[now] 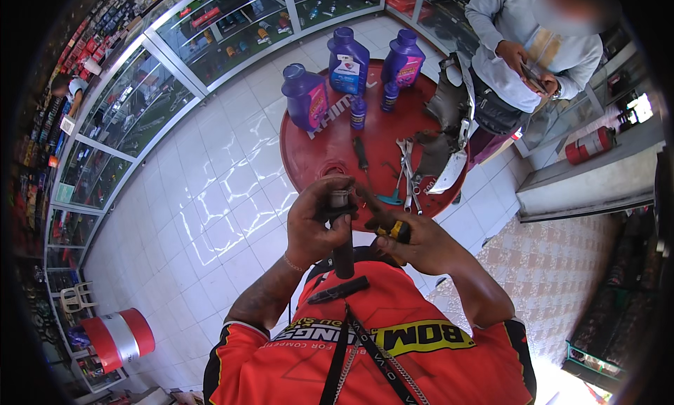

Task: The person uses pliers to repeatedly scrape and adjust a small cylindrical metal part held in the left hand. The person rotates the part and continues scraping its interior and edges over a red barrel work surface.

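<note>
2 hands: both closed on items, held together above the near rim of the drum top.
Left hand [317, 221]: gripping a dark cylindrical part [342, 247] upright at chest height.
Right hand [421, 245]: wrapped on a yellow-and-black handled tool [385, 222], tip at the part's upper end.
Red drum top [330, 142]: 3 purple bottles [349, 60], wrenches [407, 170], screwdriver [361, 154].
Bystander [533, 43]: stands beyond the drum, hands on a phone.
</note>
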Demonstrator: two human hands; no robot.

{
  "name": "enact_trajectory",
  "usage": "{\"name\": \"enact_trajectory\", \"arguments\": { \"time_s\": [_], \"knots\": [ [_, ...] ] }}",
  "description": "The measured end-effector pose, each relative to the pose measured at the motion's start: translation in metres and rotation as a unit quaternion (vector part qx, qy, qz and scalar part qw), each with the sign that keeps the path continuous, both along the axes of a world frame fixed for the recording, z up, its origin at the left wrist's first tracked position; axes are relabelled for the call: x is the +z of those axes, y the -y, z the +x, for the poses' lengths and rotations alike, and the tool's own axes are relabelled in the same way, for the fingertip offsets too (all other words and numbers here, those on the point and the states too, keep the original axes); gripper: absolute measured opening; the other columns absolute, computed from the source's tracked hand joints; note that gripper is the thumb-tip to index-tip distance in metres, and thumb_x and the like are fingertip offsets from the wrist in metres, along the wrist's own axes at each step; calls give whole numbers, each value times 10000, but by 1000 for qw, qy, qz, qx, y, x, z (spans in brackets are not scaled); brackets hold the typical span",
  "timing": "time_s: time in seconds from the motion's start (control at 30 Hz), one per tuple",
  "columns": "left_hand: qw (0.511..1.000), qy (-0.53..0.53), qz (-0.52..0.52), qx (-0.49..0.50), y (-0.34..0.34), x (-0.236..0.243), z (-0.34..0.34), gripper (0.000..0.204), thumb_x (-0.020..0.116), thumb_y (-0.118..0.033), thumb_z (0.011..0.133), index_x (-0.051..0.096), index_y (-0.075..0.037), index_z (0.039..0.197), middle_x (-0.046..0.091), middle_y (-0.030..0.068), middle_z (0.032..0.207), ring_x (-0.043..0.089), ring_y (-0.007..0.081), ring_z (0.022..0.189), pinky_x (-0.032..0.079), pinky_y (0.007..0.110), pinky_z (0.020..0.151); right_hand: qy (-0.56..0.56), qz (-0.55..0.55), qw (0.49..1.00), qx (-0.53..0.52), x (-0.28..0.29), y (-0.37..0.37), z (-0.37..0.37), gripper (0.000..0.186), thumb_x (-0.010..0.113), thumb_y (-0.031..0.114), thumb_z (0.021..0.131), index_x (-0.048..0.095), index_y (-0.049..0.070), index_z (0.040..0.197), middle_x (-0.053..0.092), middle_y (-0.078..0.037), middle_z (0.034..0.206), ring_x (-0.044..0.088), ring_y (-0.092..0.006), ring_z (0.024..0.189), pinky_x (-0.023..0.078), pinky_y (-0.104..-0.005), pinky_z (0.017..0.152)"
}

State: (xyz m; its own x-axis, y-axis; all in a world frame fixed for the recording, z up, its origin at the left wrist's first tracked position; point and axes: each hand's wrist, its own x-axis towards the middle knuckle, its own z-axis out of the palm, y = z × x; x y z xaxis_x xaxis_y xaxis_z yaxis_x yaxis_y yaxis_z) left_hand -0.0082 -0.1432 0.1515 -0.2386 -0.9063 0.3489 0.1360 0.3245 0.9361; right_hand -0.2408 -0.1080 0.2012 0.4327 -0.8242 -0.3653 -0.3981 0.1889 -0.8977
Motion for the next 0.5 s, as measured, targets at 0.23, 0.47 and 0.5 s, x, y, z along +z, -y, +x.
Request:
{"name": "enact_trajectory", "arguments": {
  "time_s": [0.23,0.47,0.5],
  "knots": [
    [1000,13,-2,-20,0,-8,-7,562,649,90,791,554,23,1340,600,155,1336,676,207,1139,589,335,953,10,-24,998,-53,-1,-8,-17,499,683,448,987,607,65,1298,680,-83,1004,678,-215,912,534,-362,837],
    [999,27,-25,-40,-4,-8,-17,656,676,67,772,506,10,1403,574,165,1415,644,224,1220,545,339,1016,93,-83,975,-185,-6,4,4,626,862,439,829,543,55,1207,668,-66,959,674,-143,843,547,-324,741],
    [999,24,-21,-41,-6,-7,-19,670,678,60,775,494,11,1418,575,161,1415,640,224,1226,539,338,1024,67,-146,968,-195,-8,6,10,656,879,448,805,538,48,1199,668,-71,970,675,-145,844,549,-324,741]
  ]
}}
